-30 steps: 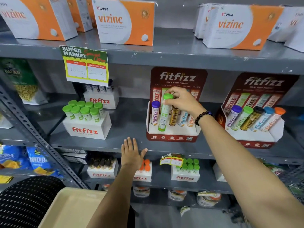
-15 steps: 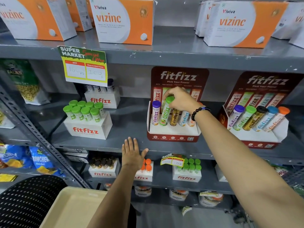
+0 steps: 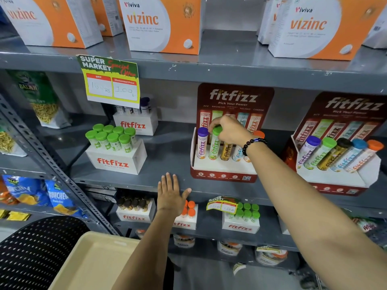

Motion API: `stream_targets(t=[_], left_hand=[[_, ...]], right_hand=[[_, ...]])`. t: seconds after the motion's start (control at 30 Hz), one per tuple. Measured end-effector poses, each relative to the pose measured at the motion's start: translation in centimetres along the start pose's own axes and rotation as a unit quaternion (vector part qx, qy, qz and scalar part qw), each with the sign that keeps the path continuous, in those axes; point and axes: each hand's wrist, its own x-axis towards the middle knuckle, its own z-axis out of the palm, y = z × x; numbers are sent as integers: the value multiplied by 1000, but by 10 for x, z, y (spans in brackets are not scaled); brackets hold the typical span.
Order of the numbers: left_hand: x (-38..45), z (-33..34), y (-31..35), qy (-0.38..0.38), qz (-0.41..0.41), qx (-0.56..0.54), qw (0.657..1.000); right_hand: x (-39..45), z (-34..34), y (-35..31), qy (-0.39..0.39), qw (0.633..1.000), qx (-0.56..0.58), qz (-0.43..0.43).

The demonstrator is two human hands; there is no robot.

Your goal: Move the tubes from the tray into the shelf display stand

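A red and white fitfizz display stand [image 3: 222, 174] sits on the middle shelf. It holds a purple-capped tube [image 3: 202, 144], a green-capped tube [image 3: 214, 146], a gold tube [image 3: 226, 151] and two more partly hidden behind my wrist. My right hand [image 3: 229, 130] is over the stand, its fingers closed around the green tube's cap; the tube stands in its slot. My left hand [image 3: 170, 195] lies flat with fingers spread against the shelf's front edge and holds nothing. A beige tray [image 3: 92, 262] lies at the bottom left, and the visible part of it has no tubes.
A second filled fitfizz stand [image 3: 339, 164] is at the right. A white box of green-capped tubes [image 3: 115, 149] stands left, another white box [image 3: 137, 122] behind it. Vizinc cartons [image 3: 165, 24] fill the top shelf. A price sign [image 3: 111, 80] hangs down. A black perforated chair [image 3: 31, 248] is lower left.
My right hand has lowered the green-capped tube from a raised, tilted position down into its slot in the stand. My left hand has stayed on the shelf edge.
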Motion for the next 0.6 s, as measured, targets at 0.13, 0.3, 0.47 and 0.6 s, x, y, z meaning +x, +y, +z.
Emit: stream_targets(t=[0.13, 0.3, 0.47, 0.6], left_hand=[[1, 0, 1, -7, -5, 5, 1000], [1, -1, 1, -14, -11, 13, 1000], [0, -5, 3, -29, -10, 18, 999], [1, -11, 3, -54, -12, 13, 998]], right_hand=[[0, 1, 0, -9, 1000, 4, -8], [-1, 4, 6, -25, 999, 7, -31], [0, 4, 12, -24, 999, 0, -41], [-14, 7, 16, -2, 999, -10, -50]])
